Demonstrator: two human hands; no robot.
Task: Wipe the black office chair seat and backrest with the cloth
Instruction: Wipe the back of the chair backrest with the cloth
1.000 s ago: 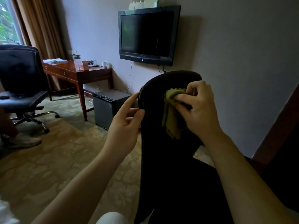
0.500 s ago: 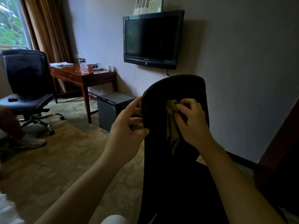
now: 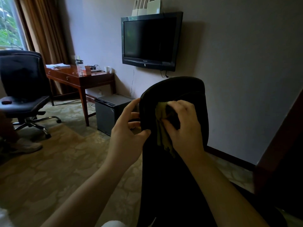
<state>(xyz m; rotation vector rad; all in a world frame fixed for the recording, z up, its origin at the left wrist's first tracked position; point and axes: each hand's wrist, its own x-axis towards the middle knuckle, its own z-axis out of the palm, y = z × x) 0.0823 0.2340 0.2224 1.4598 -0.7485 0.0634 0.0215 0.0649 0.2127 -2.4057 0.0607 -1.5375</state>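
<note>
Head view: the right hand has carried the green cloth down from the top rim of the black backrest onto its upper face. Wiping is under way, and much of the surface is judged outstanding. Its fingers are curled and pinch the cloth, which trails below them. The left hand grips the backrest edge, thumb in front.
</note>
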